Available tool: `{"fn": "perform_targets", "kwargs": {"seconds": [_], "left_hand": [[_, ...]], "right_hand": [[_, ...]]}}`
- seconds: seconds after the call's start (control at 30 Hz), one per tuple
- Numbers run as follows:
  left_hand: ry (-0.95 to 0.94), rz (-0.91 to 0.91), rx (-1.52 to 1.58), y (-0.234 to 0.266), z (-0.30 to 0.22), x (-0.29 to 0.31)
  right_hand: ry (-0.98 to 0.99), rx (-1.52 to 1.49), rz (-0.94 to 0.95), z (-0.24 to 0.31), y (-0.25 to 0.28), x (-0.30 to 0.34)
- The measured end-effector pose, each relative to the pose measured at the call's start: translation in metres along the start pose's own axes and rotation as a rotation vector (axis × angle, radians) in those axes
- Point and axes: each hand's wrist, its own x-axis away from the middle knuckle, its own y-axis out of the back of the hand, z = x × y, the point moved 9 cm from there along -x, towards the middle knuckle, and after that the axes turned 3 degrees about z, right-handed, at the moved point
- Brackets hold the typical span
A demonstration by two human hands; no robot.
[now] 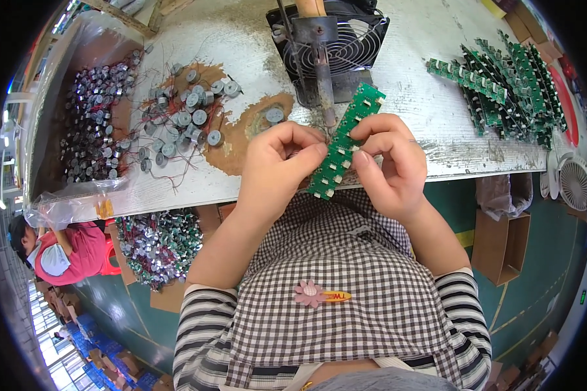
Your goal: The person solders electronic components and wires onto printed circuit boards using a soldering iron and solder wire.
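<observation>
A long green circuit board strip with small pale metal parts along it slants over the table's front edge. My right hand is closed, its thumb and fingertips pinching the strip's right side. On the other side my left hand is closed in a pinch, its fingertips at the strip's left edge; what lies between them is mostly hidden. Just above the strip, the tip of a fixed soldering iron points down. Left of my hands lies a loose pile of small round motors with thin red wires.
A black fan stands behind the iron. A lined box of motors is at left, stacked green strips at right. Below the table are a box of finished-looking parts and a cardboard box. Another person sits far left.
</observation>
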Motion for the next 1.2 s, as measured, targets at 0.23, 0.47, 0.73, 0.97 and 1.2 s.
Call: {"fn": "perform_targets", "kwargs": {"seconds": [0.23,0.47,0.73,0.97,1.2], "left_hand": [[0.000,-0.011,-0.006,0.000,0.003,-0.003],[-0.055,-0.001,0.003,0.000,-0.005,-0.006],[-0.077,-0.018,-0.093,0.002,-0.002,0.002],[-0.104,-0.005,-0.074,-0.001,-0.003,0.001],[-0.088,0.000,-0.136,0.001,-0.001,-0.004]], "right_hand": [[0.056,0.145,0.033,0.006,-0.004,-0.004],[0.071,0.203,0.054,0.010,-0.005,-0.011],[0.093,0.186,0.053,0.013,-0.009,0.000],[0.048,0.081,0.039,0.005,-0.007,0.005],[0.054,0.140,0.037,0.007,-0.008,0.002]]}}
